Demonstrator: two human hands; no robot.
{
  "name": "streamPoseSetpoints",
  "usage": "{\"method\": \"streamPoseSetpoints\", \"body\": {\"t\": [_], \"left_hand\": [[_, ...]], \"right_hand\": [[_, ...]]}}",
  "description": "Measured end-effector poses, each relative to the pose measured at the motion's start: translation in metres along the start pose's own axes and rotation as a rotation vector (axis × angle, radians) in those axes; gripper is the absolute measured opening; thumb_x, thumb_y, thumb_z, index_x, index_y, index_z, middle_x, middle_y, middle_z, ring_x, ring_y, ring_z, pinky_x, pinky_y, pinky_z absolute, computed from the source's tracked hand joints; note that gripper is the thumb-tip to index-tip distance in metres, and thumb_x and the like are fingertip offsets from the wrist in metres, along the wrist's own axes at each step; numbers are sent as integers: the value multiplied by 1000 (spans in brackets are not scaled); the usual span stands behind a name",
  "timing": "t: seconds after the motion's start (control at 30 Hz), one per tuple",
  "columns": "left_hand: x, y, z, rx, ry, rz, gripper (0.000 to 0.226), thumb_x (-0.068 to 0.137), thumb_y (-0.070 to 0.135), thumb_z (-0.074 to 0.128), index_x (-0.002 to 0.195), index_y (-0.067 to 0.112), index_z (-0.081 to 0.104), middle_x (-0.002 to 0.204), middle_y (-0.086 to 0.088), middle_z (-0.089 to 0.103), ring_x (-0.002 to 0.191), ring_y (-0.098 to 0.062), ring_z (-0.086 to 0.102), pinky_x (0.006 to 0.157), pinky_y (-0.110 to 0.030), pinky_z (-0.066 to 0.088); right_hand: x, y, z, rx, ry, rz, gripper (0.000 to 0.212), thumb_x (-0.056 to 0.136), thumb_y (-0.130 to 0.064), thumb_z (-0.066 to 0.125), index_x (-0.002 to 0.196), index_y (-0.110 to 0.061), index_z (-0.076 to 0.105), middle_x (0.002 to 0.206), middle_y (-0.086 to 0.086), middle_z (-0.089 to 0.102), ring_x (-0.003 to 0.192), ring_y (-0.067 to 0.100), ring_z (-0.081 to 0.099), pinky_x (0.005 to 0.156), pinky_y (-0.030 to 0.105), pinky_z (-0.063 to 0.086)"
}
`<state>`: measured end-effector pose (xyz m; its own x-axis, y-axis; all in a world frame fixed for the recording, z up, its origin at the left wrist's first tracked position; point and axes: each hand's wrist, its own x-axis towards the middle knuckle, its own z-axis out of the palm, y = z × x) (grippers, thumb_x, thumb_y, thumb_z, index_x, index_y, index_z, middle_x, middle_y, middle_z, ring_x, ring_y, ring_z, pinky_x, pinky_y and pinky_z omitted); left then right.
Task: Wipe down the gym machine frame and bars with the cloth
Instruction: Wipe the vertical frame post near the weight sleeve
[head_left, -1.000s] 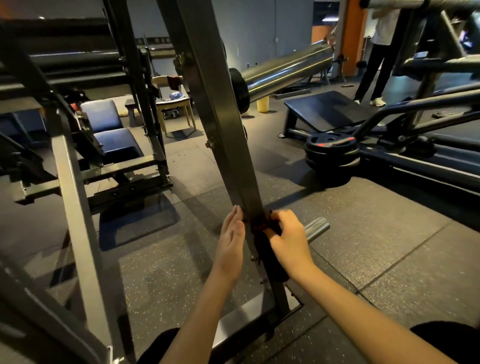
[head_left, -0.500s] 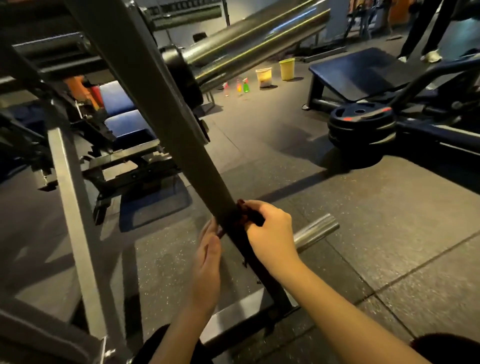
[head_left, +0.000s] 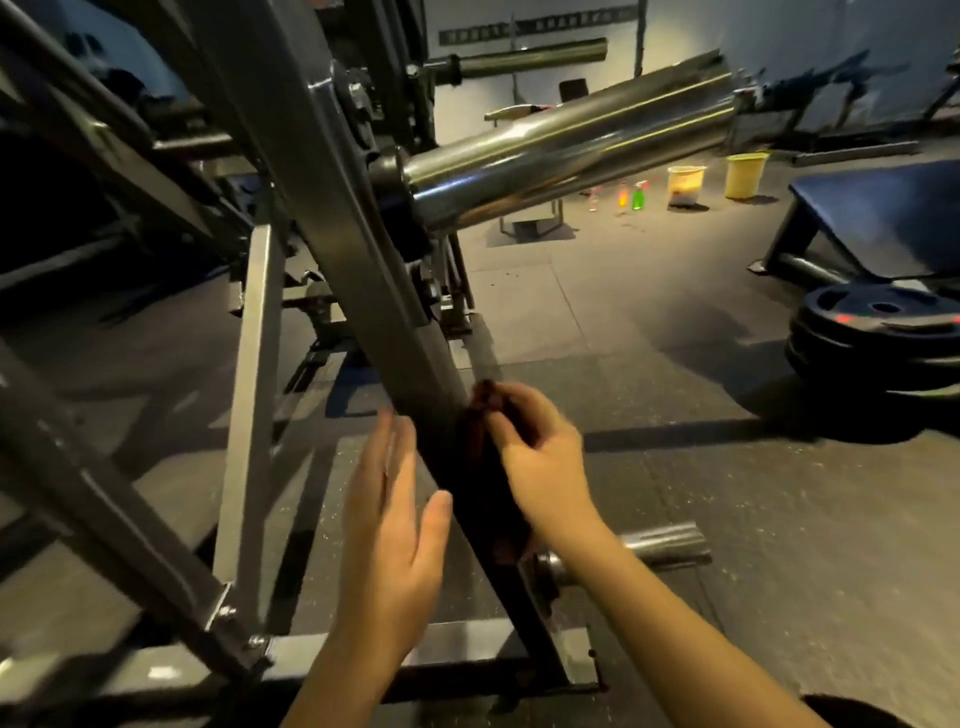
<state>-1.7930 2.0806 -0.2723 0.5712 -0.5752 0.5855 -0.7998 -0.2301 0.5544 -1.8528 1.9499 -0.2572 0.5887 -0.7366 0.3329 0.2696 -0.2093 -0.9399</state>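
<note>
Head view showed the left hand (head_left: 389, 525) at seven o'clock, fingers straight and holding nothing, just beside the left face of the slanted frame bar (head_left: 332, 234); blur hid whether it touched. Near centre, the right hand (head_left: 543, 467) pinched the dark cloth (head_left: 488, 499) against the bar's right edge, and the cloth hung down along it. A chrome sleeve (head_left: 561, 156) pointed toward one o'clock. Stacked weight plates (head_left: 872, 332) lay on the floor at three o'clock.

A gym: steel machine frame (head_left: 332, 218), chrome plate sleeve (head_left: 566, 156), stacked weight plates (head_left: 872, 332), a padded bench (head_left: 883, 218), speckled rubber floor (head_left: 727, 499).
</note>
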Motion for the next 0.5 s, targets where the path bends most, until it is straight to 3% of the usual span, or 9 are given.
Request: {"method": "streamPoseSetpoints", "body": {"t": [0.13,0.2,0.3,0.4,0.5], "left_hand": [[6,-7,14,247,13,48,67,93,43,30,153,22,9,159,23,-16,145,3,-9,119,-34,7],[7,-9,17,434,40,85,67,94,38,34,153,19,6,161,12,-13,146,-3,-8,121,-34,5],[7,-9,14,549,40,104,64,96,36,33,151,17,6,161,11,-11,147,-4,-14,120,-32,-5],[7,-8,10,595,48,119,61,97,36,33,150,12,16,160,3,2,149,-8,-10,119,-38,0],[10,-6,10,615,56,138,61,95,35,36,149,6,29,160,-8,16,148,-17,1,120,-38,2]], "right_hand": [[-14,27,19,111,-117,91,38,103,-15,41,132,-35,54,127,-16,59,121,-4,51,105,25,43],[-15,29,19,166,-116,114,37,103,-16,40,132,-36,53,126,-18,59,120,-5,51,103,23,43],[-6,17,23,235,-115,169,35,104,-19,39,131,-37,53,127,-16,58,120,-1,51,102,25,42],[6,2,27,240,-165,132,37,103,-26,40,139,-32,47,143,-13,46,131,3,41,110,26,33],[10,9,26,186,-187,43,38,102,-26,45,139,-33,48,147,-14,43,134,0,38,113,27,31]]}}
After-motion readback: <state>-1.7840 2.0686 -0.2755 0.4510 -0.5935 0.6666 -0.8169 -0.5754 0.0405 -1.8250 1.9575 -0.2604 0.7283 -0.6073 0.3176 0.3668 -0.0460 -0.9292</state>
